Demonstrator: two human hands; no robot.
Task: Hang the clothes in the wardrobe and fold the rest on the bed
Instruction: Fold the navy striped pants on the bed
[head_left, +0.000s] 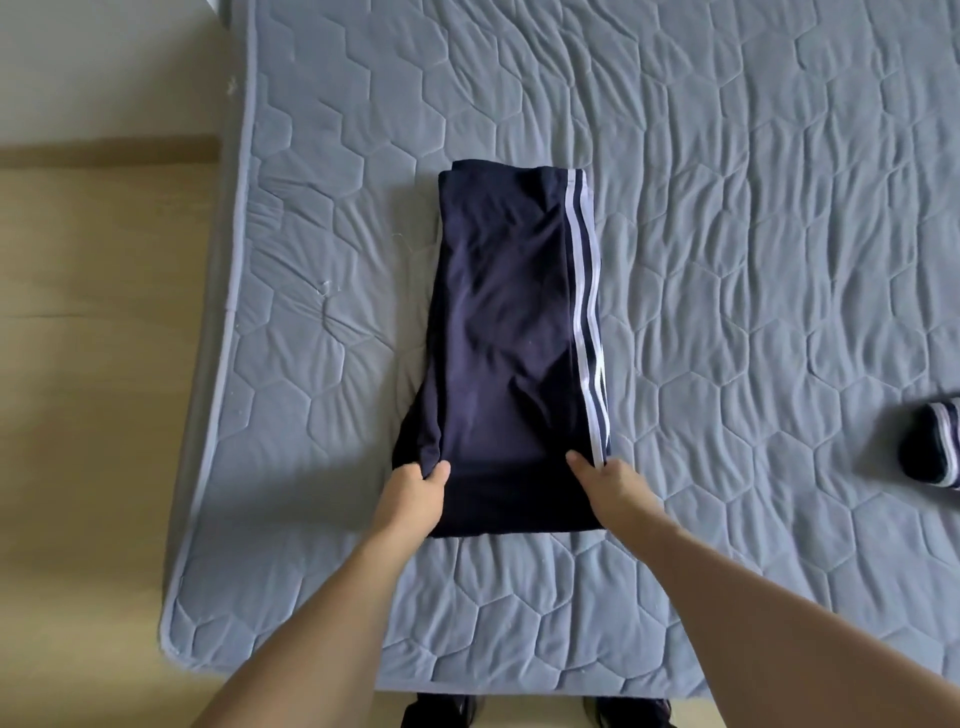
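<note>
Navy-blue folded track trousers with two white side stripes (511, 332) are lying on the grey-blue quilted bed (727, 234), and both hands are grasping their near end. The left hand (415, 491) is pinching the left corner; the right hand (610, 480) is pinching the striped edge. Farther right, a dark rolled garment with pale stripes (932, 448) is lying at the frame edge.

Open quilted bed (727, 260) beyond trousers (509, 322); perhaps rolled garment (935, 447) rightward.
</note>
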